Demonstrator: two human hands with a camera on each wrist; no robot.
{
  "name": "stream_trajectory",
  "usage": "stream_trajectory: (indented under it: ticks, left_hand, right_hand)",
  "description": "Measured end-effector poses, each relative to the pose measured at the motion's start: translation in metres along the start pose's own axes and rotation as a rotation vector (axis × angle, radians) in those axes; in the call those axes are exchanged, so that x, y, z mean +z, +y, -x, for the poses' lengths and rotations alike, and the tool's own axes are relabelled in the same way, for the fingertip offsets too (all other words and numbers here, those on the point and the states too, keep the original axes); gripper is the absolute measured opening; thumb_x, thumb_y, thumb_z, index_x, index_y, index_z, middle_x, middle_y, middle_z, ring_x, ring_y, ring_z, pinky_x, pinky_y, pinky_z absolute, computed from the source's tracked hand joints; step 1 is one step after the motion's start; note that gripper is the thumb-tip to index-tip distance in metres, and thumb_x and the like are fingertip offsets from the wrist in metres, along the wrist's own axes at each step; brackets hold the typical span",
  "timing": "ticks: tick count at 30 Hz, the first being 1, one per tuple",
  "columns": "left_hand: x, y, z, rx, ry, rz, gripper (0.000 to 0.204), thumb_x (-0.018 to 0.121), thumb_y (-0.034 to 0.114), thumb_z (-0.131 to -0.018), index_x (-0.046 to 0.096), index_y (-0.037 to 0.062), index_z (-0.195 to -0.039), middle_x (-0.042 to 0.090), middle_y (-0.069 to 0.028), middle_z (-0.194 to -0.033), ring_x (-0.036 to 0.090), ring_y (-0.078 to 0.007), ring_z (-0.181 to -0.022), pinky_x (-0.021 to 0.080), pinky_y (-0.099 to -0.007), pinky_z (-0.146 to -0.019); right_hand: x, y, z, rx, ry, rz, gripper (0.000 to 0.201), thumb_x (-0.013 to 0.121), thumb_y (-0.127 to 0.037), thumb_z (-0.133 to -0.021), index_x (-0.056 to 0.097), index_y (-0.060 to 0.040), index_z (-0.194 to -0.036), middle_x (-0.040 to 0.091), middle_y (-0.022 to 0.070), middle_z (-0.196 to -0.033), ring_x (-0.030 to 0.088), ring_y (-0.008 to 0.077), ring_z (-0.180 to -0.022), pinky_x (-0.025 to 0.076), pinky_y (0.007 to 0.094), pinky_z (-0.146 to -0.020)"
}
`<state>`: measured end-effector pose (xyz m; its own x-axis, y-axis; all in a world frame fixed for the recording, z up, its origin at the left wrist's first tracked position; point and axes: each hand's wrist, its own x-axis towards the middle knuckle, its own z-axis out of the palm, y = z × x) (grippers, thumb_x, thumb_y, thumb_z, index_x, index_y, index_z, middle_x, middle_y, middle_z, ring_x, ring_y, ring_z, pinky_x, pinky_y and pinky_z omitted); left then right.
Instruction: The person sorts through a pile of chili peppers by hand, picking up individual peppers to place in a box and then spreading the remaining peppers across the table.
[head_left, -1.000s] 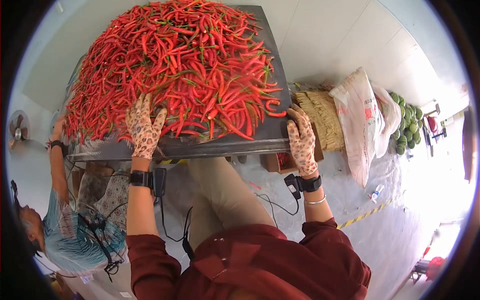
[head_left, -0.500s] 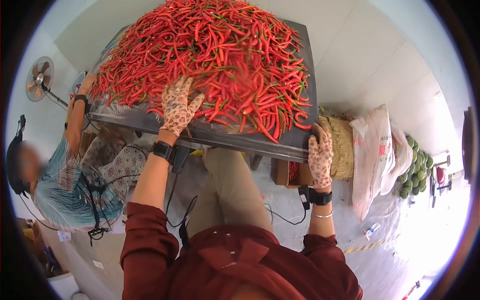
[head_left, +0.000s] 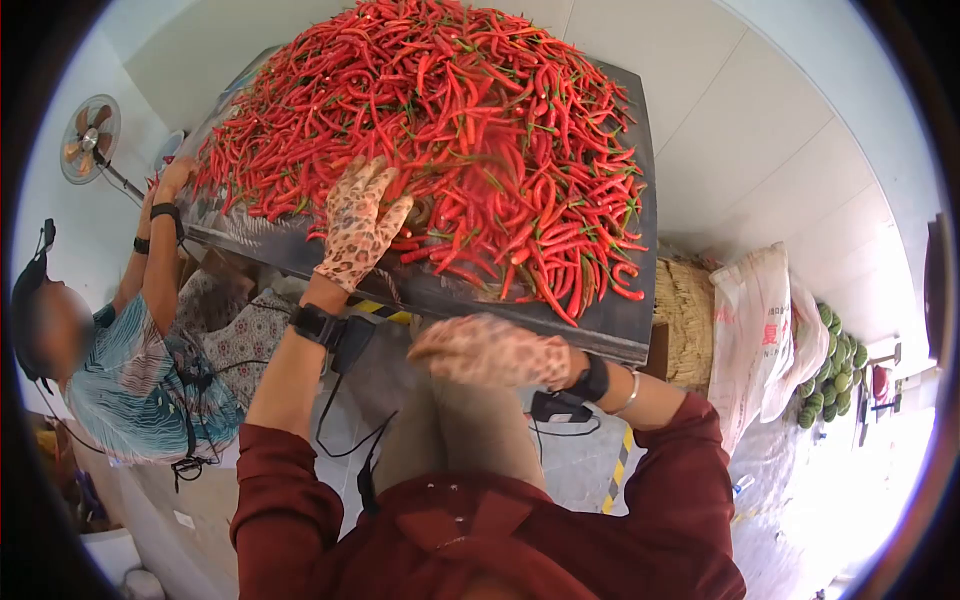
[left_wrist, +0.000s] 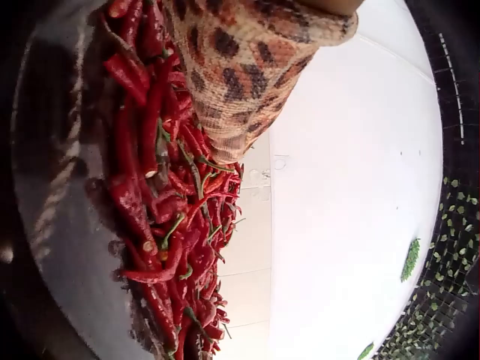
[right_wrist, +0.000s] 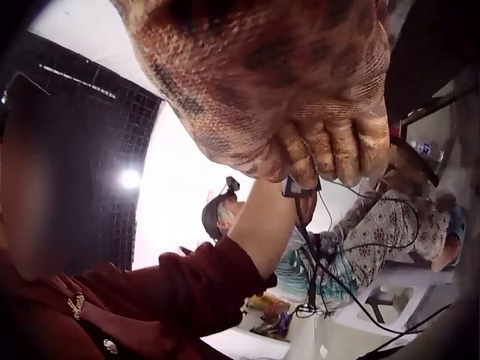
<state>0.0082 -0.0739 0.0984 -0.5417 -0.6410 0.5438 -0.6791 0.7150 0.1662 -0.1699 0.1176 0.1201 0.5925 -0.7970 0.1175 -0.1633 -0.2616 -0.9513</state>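
Red chili peppers [head_left: 440,110] with green stems lie in a large heap on a dark tabletop [head_left: 640,200]. My left hand [head_left: 358,220], in a leopard-print glove, touches the near edge of the heap with its fingers spread. Its glove [left_wrist: 232,67] fills the top of the left wrist view, right against the peppers [left_wrist: 165,225]. My right hand [head_left: 490,352], gloved alike and blurred, is in front of the table's near edge and over my legs. In the right wrist view its fingers [right_wrist: 345,154] bend loosely, with no pepper visible in them.
Another person [head_left: 150,360] sits at the left, a hand by the heap's far-left side. A fan [head_left: 90,140] stands behind them. To the right are a straw-coloured stack [head_left: 683,310], white sacks [head_left: 750,330] and several green melons [head_left: 835,370]. Cables [head_left: 350,440] hang near my wrists.
My right hand has left the table's right front corner and swung left in front of the edge. My left hand stays at the heap's near edge. The head view has shifted.
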Motion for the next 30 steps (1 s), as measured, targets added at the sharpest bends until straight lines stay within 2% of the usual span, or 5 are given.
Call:
stream_trajectory:
  ticks: [6,10,21,27,30]
  left_hand:
    - [-0.018,0.005,-0.046,0.073,-0.024,0.181,0.041,0.062,0.027,-0.092,0.060,0.0061,-0.127,0.057,-0.0130,-0.132,0.048,-0.0301,-0.126,0.036,-0.0433,-0.107]
    - [-0.013,0.031,-0.084,0.223,-0.033,0.259,0.030,0.065,0.021,-0.089,0.067,0.0080,-0.116,0.064,-0.0105,-0.118,0.057,-0.0295,-0.111,0.043,-0.0428,-0.098]
    - [0.023,0.060,-0.158,0.376,-0.244,-0.075,0.035,0.062,0.027,-0.089,0.067,0.0119,-0.121,0.064,-0.0115,-0.116,0.057,-0.0302,-0.108,0.045,-0.0430,-0.097]
    - [0.016,0.056,-0.157,0.142,-0.347,0.160,0.029,0.066,0.025,-0.087,0.070,0.0075,-0.110,0.064,-0.0110,-0.106,0.054,-0.0312,-0.111,0.039,-0.0432,-0.100]
    - [0.010,0.033,-0.142,-0.134,-0.206,0.725,0.027,0.066,0.023,-0.091,0.069,0.0021,-0.107,0.069,-0.0081,-0.102,0.064,-0.0185,-0.091,0.050,-0.0318,-0.078]
  right_hand:
    - [0.011,0.021,-0.056,-0.166,-0.188,0.222,0.037,0.057,-0.022,-0.096,0.056,-0.0010,-0.126,0.053,0.0185,-0.131,0.048,0.0322,-0.126,0.040,0.0407,-0.106]
    - [0.007,0.053,-0.078,-0.279,-0.104,-0.172,0.032,0.055,-0.017,-0.093,0.059,-0.0010,-0.121,0.059,0.0208,-0.117,0.058,0.0360,-0.107,0.048,0.0422,-0.092]
    - [-0.003,0.043,-0.082,-0.400,0.016,0.037,0.021,0.053,-0.013,-0.093,0.063,-0.0004,-0.107,0.061,0.0159,-0.114,0.057,0.0335,-0.108,0.046,0.0406,-0.094]
    - [-0.002,0.050,-0.081,-0.555,0.028,0.065,0.020,0.053,-0.010,-0.091,0.064,0.0016,-0.103,0.062,0.0158,-0.112,0.057,0.0341,-0.109,0.046,0.0418,-0.096]
    - [-0.002,0.050,-0.083,-0.585,0.044,0.108,0.023,0.052,-0.013,-0.092,0.065,0.0006,-0.105,0.063,0.0162,-0.113,0.057,0.0340,-0.109,0.046,0.0418,-0.097]
